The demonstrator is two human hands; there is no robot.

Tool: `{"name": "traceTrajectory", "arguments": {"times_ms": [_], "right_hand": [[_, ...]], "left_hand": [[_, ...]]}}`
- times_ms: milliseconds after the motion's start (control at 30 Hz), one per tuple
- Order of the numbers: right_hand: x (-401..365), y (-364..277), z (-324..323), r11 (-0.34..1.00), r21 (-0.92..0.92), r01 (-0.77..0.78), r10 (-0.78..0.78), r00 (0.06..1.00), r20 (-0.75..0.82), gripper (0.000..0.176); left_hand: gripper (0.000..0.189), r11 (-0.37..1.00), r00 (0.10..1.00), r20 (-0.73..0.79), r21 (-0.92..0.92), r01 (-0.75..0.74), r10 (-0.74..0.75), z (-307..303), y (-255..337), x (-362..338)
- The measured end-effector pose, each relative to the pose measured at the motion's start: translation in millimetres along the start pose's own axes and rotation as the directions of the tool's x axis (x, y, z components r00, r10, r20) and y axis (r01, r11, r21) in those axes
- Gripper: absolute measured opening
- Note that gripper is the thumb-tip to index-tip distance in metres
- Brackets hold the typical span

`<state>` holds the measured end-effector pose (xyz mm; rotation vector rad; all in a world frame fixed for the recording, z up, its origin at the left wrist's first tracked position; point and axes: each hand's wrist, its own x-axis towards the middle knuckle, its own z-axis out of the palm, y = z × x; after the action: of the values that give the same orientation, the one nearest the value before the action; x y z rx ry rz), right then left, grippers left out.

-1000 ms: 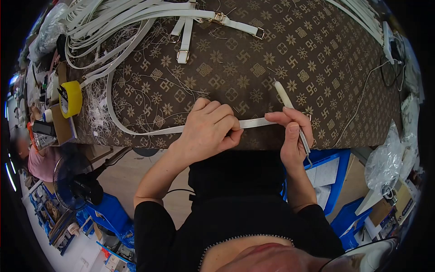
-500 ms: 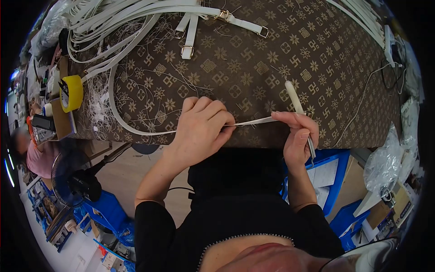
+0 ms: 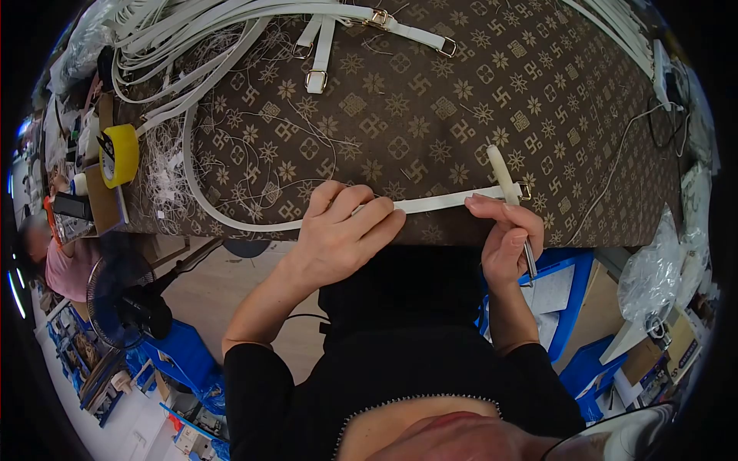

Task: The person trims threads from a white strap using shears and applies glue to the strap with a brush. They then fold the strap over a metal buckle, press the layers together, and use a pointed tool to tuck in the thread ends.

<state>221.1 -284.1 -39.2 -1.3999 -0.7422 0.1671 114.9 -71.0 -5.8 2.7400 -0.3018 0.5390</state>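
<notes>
Strap work is seen at the near edge of a table covered by brown patterned cloth (image 3: 461, 92). A white strap (image 3: 434, 203) is stretched flat along that edge between both hands. The left hand (image 3: 342, 230) is curled nearly closed, and the strap is pinched under its fingertips against the cloth. The strap's other end, by a gold buckle (image 3: 525, 190), is pinched by the right hand (image 3: 503, 238). A tool (image 3: 500, 167) is also gripped in that hand, cream handle up, metal shaft down past the palm. More white straps (image 3: 231, 31) are heaped at the far left of the table, with a yellow tape roll (image 3: 119, 154) near them. A blue crate (image 3: 578, 300) is seen below the right hand; white sheets (image 3: 550, 296) are lying in it. Contents of a second blue bin (image 3: 184, 349) by a fan (image 3: 123, 300) cannot be told.
</notes>
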Motion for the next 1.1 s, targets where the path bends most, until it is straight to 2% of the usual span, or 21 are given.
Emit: {"name": "traceTrajectory", "arguments": {"times_ms": [200, 300, 433, 600, 700, 833, 900, 1100], "right_hand": [[-0.7, -0.7, 1.6, 1.000, 0.000, -0.006, 0.006, 1.000, -0.021, 0.035], [0.4, -1.0, 1.4, 0.999, -0.031, -0.026, 0.026, 1.000, 0.001, 0.035], [3.8, -0.9, 5.2, 0.999, -0.038, -0.003, 0.001, 0.998, -0.057, 0.032], [7.5, -6.1, 8.1, 0.996, -0.088, -0.020, 0.018, 0.999, -0.027, 0.031], [9.7, -10.0, 8.8, 0.982, -0.184, -0.034, 0.040, 0.999, 0.026, 0.030], [10.1, -9.3, 9.4, 0.988, -0.139, -0.069, 0.071, 0.997, 0.012, 0.029], [10.1, -9.4, 9.2, 0.987, -0.142, -0.069, 0.072, 0.997, 0.021, 0.029], [11.4, -10.8, 10.1, 0.982, -0.166, -0.087, 0.092, 0.996, 0.022, 0.029]], "left_hand": [[0.025, 1.000, 1.000, 0.007, -0.019, 0.019, -0.018, 0.7, 1.1, -3.1], [0.021, 1.000, 1.000, 0.021, -0.031, 0.001, 0.000, -0.8, 0.2, -2.9], [0.022, 0.997, 0.999, 0.039, -0.075, 0.033, -0.030, -1.3, 1.8, -2.9], [0.024, 0.964, 0.994, 0.086, -0.249, 0.093, -0.073, -1.4, -0.8, -3.8], [0.025, 0.933, 0.989, 0.100, -0.334, 0.134, -0.106, -0.3, -3.4, -6.9], [0.025, 0.909, 0.974, 0.057, -0.352, 0.224, -0.218, 0.9, -3.5, -8.7], [0.024, 0.889, 0.939, 0.092, -0.300, 0.345, -0.333, -4.4, -1.6, -1.0], [0.019, 0.887, 0.905, 0.247, -0.225, 0.402, -0.348, -13.1, -6.4, 7.9]]}}
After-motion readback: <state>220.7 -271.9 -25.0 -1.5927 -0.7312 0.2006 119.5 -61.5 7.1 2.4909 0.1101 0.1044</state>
